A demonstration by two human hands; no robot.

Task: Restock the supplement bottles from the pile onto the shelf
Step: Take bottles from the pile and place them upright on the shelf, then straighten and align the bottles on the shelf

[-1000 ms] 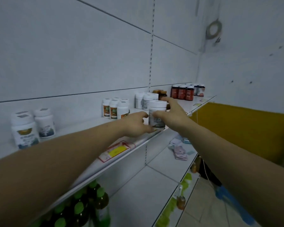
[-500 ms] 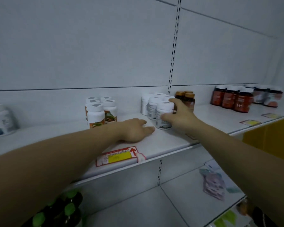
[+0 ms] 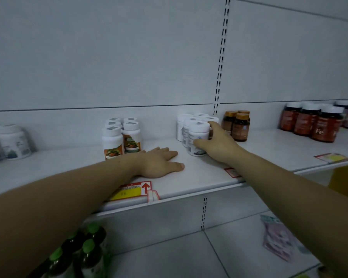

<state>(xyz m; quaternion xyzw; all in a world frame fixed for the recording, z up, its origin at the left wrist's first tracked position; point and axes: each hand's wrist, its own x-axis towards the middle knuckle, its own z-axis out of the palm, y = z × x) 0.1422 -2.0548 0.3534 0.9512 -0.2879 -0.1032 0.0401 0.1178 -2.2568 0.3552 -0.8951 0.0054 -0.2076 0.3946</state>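
At the far left of the frame two white jars (image 3: 13, 140) sit blurred on the white shelf (image 3: 269, 149), then comes open board up to four white bottles with vegetable labels (image 3: 122, 137). The left hand (image 3: 159, 163) lies flat on the shelf, fingers straight, holding nothing, just behind a red and yellow price tag (image 3: 130, 191) with an arrow at the front lip. Right of centre, the right hand (image 3: 217, 146) curls round a white supplement bottle (image 3: 197, 137) standing upright, frontmost of its white cluster. Brown amber bottles (image 3: 237, 125) stand just beside; red bottles (image 3: 313, 123), one marked "Fe", are at the right edge. Green-capped bottles (image 3: 84, 249) sit lower left.
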